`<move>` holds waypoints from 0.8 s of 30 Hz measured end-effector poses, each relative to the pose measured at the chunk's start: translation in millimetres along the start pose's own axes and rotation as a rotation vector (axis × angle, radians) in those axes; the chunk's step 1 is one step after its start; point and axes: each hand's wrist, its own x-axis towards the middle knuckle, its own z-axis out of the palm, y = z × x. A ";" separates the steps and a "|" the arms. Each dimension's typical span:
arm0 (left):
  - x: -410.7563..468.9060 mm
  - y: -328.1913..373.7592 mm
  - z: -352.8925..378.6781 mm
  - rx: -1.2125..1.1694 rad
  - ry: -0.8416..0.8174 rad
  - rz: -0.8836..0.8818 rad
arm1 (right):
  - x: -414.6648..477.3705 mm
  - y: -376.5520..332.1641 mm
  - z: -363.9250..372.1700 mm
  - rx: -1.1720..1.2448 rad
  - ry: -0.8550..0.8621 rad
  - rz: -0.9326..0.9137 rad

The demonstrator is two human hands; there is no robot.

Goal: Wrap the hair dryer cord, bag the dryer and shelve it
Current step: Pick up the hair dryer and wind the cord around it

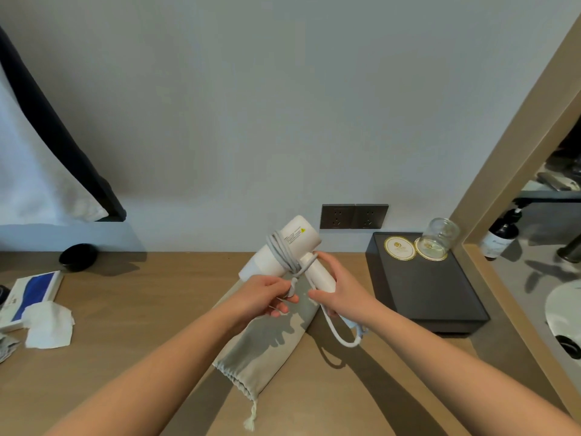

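A white hair dryer (294, 243) is held above the wooden counter (132, 313), its barrel tilted up to the right. Grey cord (280, 251) is wound in several turns round the barrel. My right hand (341, 289) grips the dryer's handle from the right. My left hand (267, 294) pinches the cord just below the barrel. A white loop of cord (338, 333) hangs under my right hand. A grey drawstring bag (267, 344) lies flat on the counter beneath both hands, its gathered mouth toward me.
A black tray (440, 297) with a tilted glass jar (440, 236) and round coasters sits at right, below two wall sockets (353, 216). Tissues (48, 324) and a blue-and-white box (31, 294) lie at left. A black dish (77, 256) stands by the wall. A mirror frame rises at far right.
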 end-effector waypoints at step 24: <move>8.8 5.5 29.3 0.624 0.140 0.053 | -6.7 20.5 4.5 -0.730 0.038 -0.121</move>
